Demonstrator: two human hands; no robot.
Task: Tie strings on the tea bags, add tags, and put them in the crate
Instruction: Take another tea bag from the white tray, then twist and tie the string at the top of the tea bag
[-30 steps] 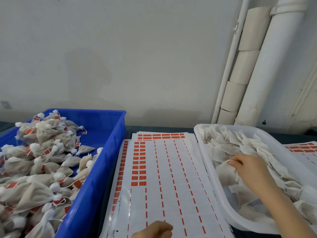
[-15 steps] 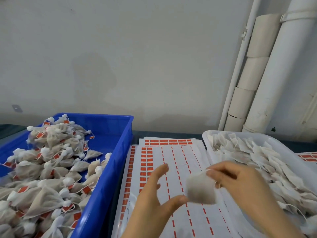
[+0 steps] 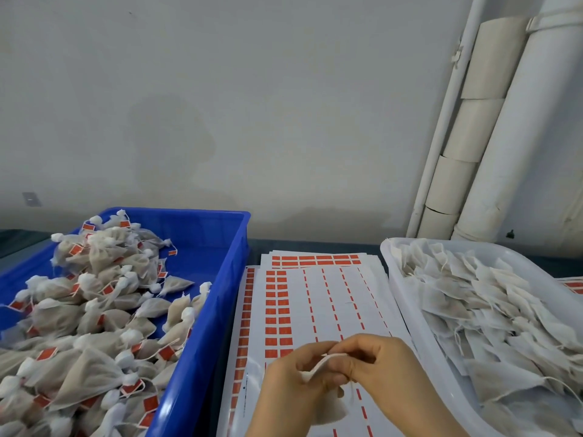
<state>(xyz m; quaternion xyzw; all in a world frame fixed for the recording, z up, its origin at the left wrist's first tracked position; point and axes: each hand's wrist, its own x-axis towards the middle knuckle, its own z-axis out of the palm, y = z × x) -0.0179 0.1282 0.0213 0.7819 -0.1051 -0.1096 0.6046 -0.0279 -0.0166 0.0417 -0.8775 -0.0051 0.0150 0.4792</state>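
Observation:
One white tea bag (image 3: 331,408) hangs between my two hands over the sticker sheets. My left hand (image 3: 293,383) pinches the bag's gathered top edge, and my right hand (image 3: 381,364) pinches the same top from the other side, with a thin string dangling below its fingers. The blue crate (image 3: 220,279) at the left is heaped with tied tea bags (image 3: 94,310) carrying red tags. The white tray (image 3: 407,298) at the right holds several untied tea bags (image 3: 492,316).
Sheets of red tag stickers (image 3: 277,307) lie stacked on the dark table between crate and tray, with many rows peeled off. More sticker sheets (image 3: 572,285) peek out behind the tray. White pipes (image 3: 517,137) run up the wall at the back right.
My right hand lifted a tea bag out of the white tray and carried it left over the sheets. My left hand rose to meet it, and both now pinch its top.

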